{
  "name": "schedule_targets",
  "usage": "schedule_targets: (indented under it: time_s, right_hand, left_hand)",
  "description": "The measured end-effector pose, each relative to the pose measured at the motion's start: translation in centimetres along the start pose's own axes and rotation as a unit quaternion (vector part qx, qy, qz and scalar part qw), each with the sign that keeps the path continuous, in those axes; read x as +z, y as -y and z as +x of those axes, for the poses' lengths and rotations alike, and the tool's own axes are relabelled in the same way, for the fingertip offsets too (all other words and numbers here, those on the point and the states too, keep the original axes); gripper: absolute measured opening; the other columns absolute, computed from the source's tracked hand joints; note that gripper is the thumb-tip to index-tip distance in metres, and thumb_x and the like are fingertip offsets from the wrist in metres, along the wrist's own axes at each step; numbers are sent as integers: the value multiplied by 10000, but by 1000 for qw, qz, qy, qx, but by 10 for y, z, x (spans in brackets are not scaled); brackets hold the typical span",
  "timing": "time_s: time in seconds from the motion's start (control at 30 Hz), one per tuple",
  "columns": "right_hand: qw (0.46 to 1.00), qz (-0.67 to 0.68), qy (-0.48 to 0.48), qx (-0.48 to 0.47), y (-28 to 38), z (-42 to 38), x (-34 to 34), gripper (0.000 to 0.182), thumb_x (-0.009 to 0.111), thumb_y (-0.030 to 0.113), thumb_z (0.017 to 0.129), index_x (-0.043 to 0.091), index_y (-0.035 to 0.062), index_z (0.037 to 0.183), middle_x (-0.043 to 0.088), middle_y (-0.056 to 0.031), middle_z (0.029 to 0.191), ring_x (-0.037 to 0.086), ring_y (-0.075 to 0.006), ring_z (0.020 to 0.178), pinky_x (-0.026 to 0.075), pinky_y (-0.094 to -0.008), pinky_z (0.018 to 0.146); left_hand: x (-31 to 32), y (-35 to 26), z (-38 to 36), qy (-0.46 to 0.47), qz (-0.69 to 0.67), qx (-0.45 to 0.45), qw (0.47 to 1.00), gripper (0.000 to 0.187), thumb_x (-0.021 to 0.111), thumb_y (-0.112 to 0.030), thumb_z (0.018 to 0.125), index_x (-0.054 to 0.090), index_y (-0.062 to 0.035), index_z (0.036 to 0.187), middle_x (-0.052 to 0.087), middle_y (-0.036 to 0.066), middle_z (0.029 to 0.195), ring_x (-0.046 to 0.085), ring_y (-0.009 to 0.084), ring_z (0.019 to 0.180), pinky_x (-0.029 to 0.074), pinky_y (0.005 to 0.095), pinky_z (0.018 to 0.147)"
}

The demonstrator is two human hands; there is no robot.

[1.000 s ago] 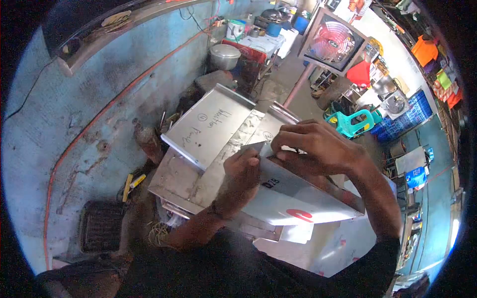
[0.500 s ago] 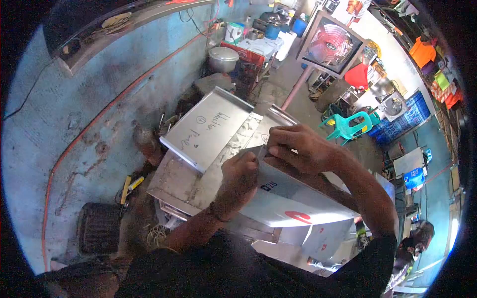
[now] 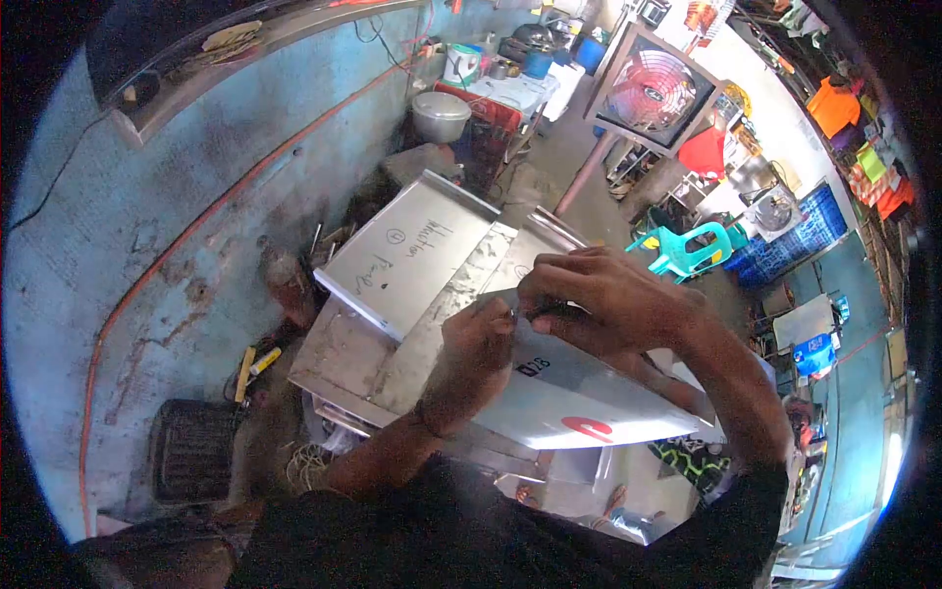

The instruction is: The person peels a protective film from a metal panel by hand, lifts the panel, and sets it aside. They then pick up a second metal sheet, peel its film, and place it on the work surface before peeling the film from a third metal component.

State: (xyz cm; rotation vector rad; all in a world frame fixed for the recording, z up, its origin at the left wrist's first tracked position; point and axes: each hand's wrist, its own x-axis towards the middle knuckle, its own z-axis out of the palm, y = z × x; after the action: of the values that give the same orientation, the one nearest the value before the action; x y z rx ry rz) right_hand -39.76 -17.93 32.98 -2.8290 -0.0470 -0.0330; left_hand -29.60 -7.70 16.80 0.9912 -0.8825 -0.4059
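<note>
Both hands grip the sheet-metal panel [image 3: 579, 393] at its top edge over the workbench [image 3: 343, 353]: left hand [image 3: 476, 344] closed on the corner, right hand [image 3: 603, 294] pinching the rim. Looks thin, stiff, light, with sharp edges, so best held by the folded rim. A lettered metal tray [image 3: 407, 260] lies just beyond, crowding the bench.

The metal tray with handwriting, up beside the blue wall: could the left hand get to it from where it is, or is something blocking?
Probably yes. The left hand grips the sheet-metal piece at its upper edge, and the tray lies just beyond it on the same metal stack, nothing between them. It would have to let go of the sheet first.
</note>
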Motion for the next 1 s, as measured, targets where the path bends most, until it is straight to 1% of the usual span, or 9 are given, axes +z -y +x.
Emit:
schedule_targets:
  time_s: [0.1,0.3,0.33,0.4,0.6,0.67,0.8,0.9,1.0]
  right_hand:
    - [999,-7,30,8,-2,1,-8,153,598,181,926,532,67,1004,594,-135,883,626,-378,825,483,-486,731]
    - [999,-18,33,-22,-4,6,1,130,588,164,933,538,43,941,574,-143,852,621,-377,820,471,-482,700]
    - [999,-6,32,-6,-6,6,3,134,582,159,939,535,35,921,566,-147,842,617,-378,822,462,-478,692]
    - [999,30,11,2,-6,5,9,137,574,151,944,529,28,907,553,-150,823,604,-382,801,451,-477,682]
    - [991,115,-68,10,-9,4,22,190,560,135,954,517,-2,830,507,-148,753,556,-371,722,426,-471,660]
    - [989,118,-87,16,-12,2,26,203,562,130,953,516,-9,812,498,-146,741,549,-361,710,426,-464,657]
    - [982,133,-118,63,-20,-1,31,223,603,146,953,534,-10,810,508,-93,719,503,-182,693,413,-351,639]
    - [960,220,-116,126,-20,-4,30,238,618,174,957,543,-6,818,504,-49,721,465,-107,726,413,-326,652]
    - [939,272,-105,182,-25,-7,30,251,624,201,963,552,-9,845,499,-14,739,444,-73,765,412,-305,671]
  left_hand:
    - [-14,7,-2,107,-30,9,994,518,374,-479,1044,490,-7,863,490,130,724,528,256,647,451,378,624]
    - [-24,8,0,136,53,37,989,530,364,-483,1044,490,-7,848,512,156,737,537,331,645,459,381,621]
    - [-19,9,-2,137,52,38,988,530,364,-483,1044,490,-7,848,512,156,737,537,331,645,459,381,621]
    - [-8,15,-7,39,-143,-34,988,517,573,-466,977,558,-4,747,473,-25,682,418,76,631,350,288,531]
    - [-15,5,3,54,91,104,989,723,440,-675,946,528,6,719,458,27,629,438,125,598,369,335,532]
    - [-16,6,2,64,83,57,993,772,399,-720,929,523,12,715,458,49,622,443,137,595,370,347,532]
    - [-20,13,1,88,102,50,990,654,383,-634,977,487,-25,760,470,114,700,514,283,620,450,357,605]
    - [-10,16,-3,76,-67,-18,995,660,397,-643,969,506,-20,780,492,109,698,524,254,614,448,346,594]
    - [-14,26,1,75,35,36,996,667,417,-657,956,521,-19,791,496,100,692,521,214,610,441,323,583]
